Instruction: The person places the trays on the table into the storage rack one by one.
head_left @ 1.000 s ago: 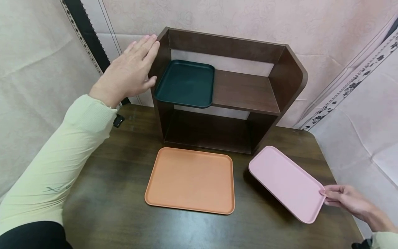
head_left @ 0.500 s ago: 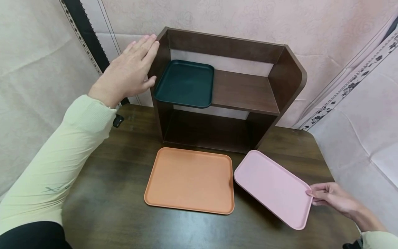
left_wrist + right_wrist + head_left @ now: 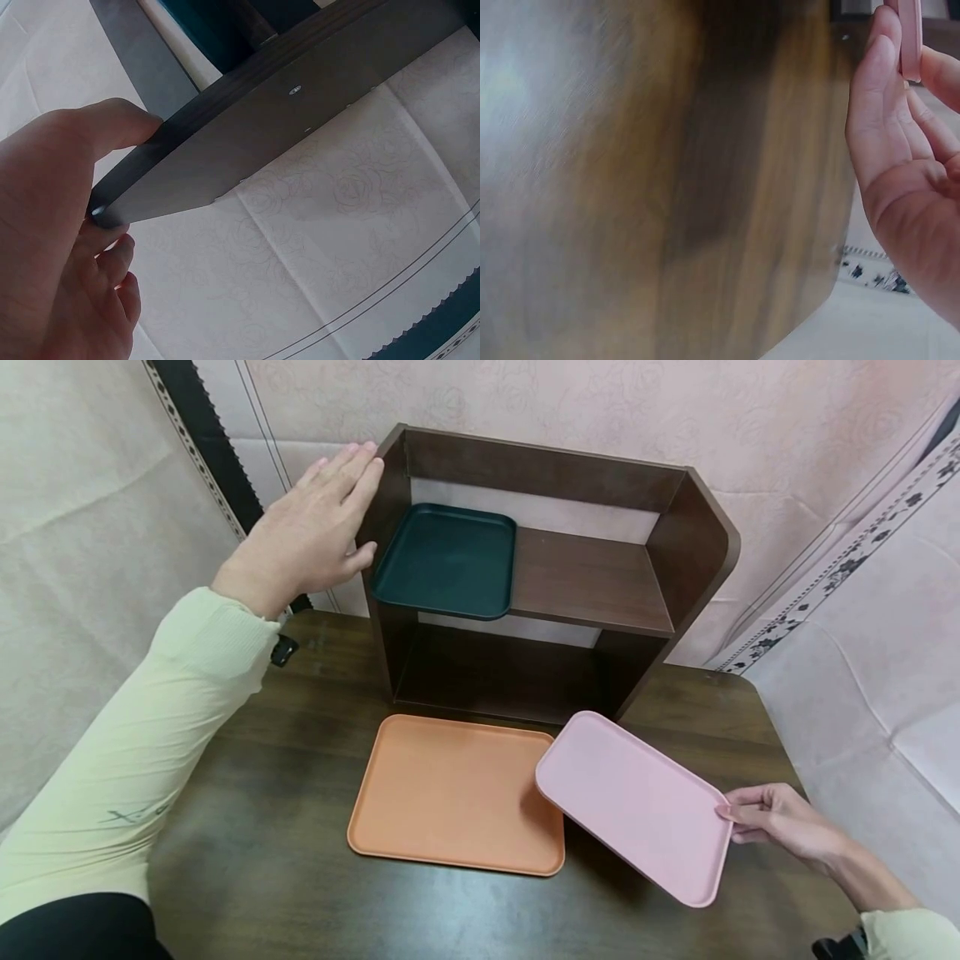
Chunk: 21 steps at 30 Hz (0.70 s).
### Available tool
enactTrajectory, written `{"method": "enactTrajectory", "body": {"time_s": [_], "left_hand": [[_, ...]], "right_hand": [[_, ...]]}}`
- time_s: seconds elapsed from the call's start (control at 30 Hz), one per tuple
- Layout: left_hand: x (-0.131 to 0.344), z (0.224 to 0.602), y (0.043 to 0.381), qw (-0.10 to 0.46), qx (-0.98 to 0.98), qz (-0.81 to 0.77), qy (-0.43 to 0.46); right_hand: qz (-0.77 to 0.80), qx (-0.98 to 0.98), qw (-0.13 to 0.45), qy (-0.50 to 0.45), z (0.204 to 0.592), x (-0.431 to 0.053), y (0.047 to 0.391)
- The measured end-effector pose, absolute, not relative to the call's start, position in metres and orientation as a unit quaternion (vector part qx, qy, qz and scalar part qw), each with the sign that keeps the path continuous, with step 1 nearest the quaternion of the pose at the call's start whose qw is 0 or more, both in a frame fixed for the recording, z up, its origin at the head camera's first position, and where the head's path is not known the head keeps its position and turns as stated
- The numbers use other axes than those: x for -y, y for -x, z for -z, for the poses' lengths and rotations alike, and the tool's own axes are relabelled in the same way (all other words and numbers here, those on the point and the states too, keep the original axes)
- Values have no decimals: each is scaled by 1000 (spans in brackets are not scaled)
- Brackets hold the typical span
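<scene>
In the head view my right hand (image 3: 780, 822) pinches the right short edge of a pink tray (image 3: 633, 806) between thumb and fingers. The tray is held tilted, its far left corner overlapping an orange tray (image 3: 453, 797) that lies flat on the table. In the right wrist view a sliver of the pink tray (image 3: 910, 41) shows between thumb and fingers. With fairly straight fingers, my left hand (image 3: 307, 531) rests against the left side panel of a dark brown two-tier shelf (image 3: 592, 581). Its thumb touches the panel's edge (image 3: 225, 90) in the left wrist view.
A dark green tray (image 3: 450, 560) occupies the left half of the shelf's upper tier, its front edge jutting out slightly. The shelf stands at the back of the wooden table (image 3: 262, 827). Pale patterned cloth (image 3: 862, 710) hangs behind and at both sides.
My right hand has carried the pink tray leftward, from beside the orange tray to partly over its right side. My left hand, the shelf and the green tray have stayed put.
</scene>
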<state>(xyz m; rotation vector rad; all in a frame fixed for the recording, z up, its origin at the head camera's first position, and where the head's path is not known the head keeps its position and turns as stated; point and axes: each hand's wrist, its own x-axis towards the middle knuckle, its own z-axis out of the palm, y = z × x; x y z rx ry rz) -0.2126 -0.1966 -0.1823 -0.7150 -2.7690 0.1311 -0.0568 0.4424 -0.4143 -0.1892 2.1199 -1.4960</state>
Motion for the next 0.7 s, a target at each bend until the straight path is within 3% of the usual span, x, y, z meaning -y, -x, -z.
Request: {"method": "enactTrajectory", "body": {"time_s": [0.7], "left_hand": [[198, 184, 213, 153, 954, -44, 253]], "right_hand": [[610, -745, 262, 67, 359, -405, 69]]}}
